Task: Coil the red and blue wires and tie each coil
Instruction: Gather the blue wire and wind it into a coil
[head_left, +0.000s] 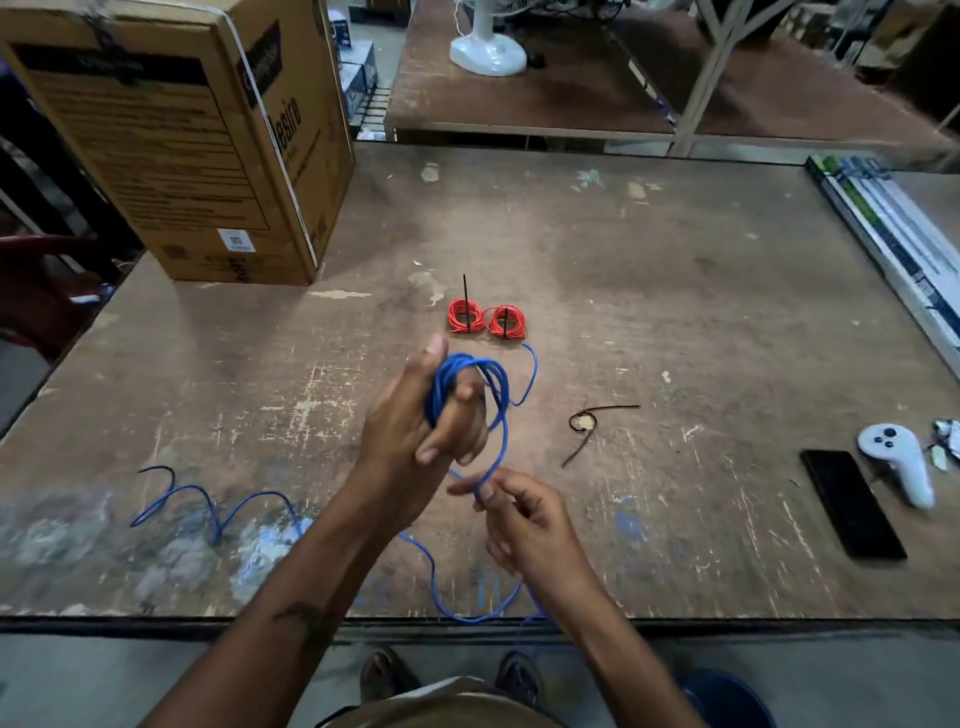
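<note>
Left hand gripping upright blue wire coil

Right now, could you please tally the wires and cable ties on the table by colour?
Red coils, tied: 2
Blue wire, partly coiled on the left hand, fed by the right hand: 1
Loose black ties: 2
Total: 5

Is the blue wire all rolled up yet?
Not yet. The blue wire is partly looped around the left hand, the right hand pinches a strand, and the rest trails loose on the table.
</note>
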